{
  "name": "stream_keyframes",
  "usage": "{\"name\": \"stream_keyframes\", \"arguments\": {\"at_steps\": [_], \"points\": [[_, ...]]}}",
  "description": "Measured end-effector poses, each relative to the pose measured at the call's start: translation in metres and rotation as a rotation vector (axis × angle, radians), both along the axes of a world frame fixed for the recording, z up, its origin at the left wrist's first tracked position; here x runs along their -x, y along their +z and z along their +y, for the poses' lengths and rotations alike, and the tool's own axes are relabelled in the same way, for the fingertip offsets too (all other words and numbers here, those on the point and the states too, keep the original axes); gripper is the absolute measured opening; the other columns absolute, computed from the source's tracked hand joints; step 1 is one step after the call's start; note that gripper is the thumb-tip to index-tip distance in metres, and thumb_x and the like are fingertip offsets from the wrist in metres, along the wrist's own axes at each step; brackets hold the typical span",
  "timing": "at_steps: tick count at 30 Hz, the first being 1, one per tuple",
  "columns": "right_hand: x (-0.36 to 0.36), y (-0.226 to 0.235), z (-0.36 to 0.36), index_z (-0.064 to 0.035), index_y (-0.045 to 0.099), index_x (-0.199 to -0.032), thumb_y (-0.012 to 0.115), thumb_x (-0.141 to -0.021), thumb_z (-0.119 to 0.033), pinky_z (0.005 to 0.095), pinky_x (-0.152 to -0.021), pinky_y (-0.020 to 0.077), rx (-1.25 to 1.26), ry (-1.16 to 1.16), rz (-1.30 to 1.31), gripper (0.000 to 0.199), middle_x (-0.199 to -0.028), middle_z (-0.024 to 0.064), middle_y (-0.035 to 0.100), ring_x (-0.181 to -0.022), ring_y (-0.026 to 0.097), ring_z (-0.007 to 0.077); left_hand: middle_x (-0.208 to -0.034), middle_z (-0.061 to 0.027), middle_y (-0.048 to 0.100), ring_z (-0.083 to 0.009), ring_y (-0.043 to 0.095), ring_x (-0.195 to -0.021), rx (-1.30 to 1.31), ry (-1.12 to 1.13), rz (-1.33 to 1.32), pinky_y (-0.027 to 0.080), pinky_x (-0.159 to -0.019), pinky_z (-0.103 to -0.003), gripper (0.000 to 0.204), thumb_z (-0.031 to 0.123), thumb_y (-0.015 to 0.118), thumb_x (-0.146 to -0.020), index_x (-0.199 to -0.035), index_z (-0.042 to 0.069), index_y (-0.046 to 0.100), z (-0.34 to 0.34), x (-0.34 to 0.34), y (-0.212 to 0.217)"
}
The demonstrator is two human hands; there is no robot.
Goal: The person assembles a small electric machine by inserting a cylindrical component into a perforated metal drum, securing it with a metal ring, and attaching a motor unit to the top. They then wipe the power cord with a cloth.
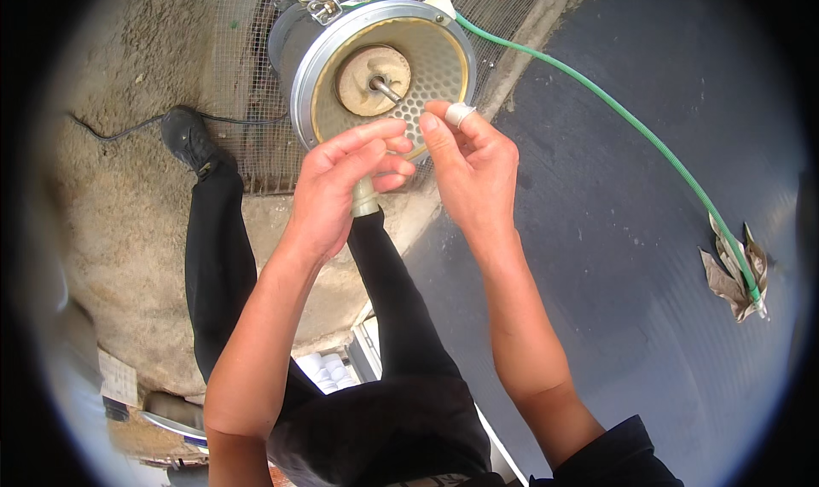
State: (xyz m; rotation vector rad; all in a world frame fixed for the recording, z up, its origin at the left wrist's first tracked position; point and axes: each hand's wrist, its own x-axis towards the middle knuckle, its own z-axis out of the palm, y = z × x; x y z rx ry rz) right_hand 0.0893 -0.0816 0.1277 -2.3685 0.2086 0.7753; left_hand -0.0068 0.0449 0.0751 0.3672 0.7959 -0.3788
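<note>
My left hand point(345, 176) hangs over the near rim of a metal drum machine point(300, 82), fingers loosely curled and apart, with nothing seen in them. Close to its right, my right hand point(473, 159) brings thumb and index fingertips together. Whatever they may pinch is too small to make out. A white wrap point(460, 114) circles one finger of this hand. Inside the drum are a dimpled pale wall point(439, 60), a round tan disc point(363, 65) and a metal shaft point(390, 93) at the disc's middle. My hands hide part of the near rim.
Wire mesh point(247, 60) lies under the drum. A green hose point(614, 99) runs across the dark grey surface point(597, 231) to dry leaves point(725, 269). A black cable point(128, 133) crosses the rough ground beside my shoe point(189, 137).
</note>
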Motion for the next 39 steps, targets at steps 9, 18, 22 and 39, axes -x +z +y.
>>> {"name": "stream_keyframes", "arguments": {"at_steps": [9,18,22,39], "points": [[0.013,0.005,-0.013,-0.0104,0.078,-0.109,0.081,-0.087,-0.011,0.0340,-0.065,0.0558,0.035,0.531,-0.198,0.021,-0.095,0.0060,0.069,-0.078,0.071,0.0196,-0.151,-0.0214,0.055,-0.0263,0.057,-0.135,0.424,0.165,-0.087,0.044,-0.117,-0.038,0.071,0.010,0.056,-0.090,-0.155,-0.012,0.039,-0.004,0.006,-0.021],[0.027,-0.022,-0.022,-0.0017,0.071,-0.099,0.076,-0.087,-0.004,0.0343,-0.068,0.0586,-0.125,0.244,0.010,0.013,-0.100,0.0060,0.070,-0.079,0.072,0.0191,-0.159,-0.0244,0.044,-0.0326,0.048,-0.145,0.392,0.120,-0.092,0.034,-0.124,-0.044,0.082,0.020,0.055,-0.085,-0.158,-0.010,0.035,-0.009,0.007,-0.033],[0.013,-0.014,-0.025,0.0014,0.068,-0.096,0.064,-0.085,0.005,0.0298,-0.064,0.0513,-0.521,-0.292,0.346,0.012,-0.093,0.0055,0.067,-0.074,0.064,0.0130,-0.159,-0.0291,0.043,-0.0335,0.050,-0.145,0.405,0.169,-0.116,0.041,-0.121,-0.043,0.071,0.016,0.049,-0.092,-0.155,-0.014,0.035,-0.009,0.003,-0.031],[0.040,-0.003,-0.023,-0.0063,0.068,-0.099,0.097,-0.068,-0.028,0.0313,-0.051,0.0444,0.003,0.673,-0.292,0.048,-0.064,0.0024,0.050,-0.054,0.050,0.0156,-0.144,-0.0225,0.060,-0.0314,0.060,-0.133,0.310,0.175,0.118,0.048,-0.115,-0.043,0.069,0.051,0.033,-0.114,-0.151,-0.006,0.046,-0.020,-0.010,-0.023]]}}
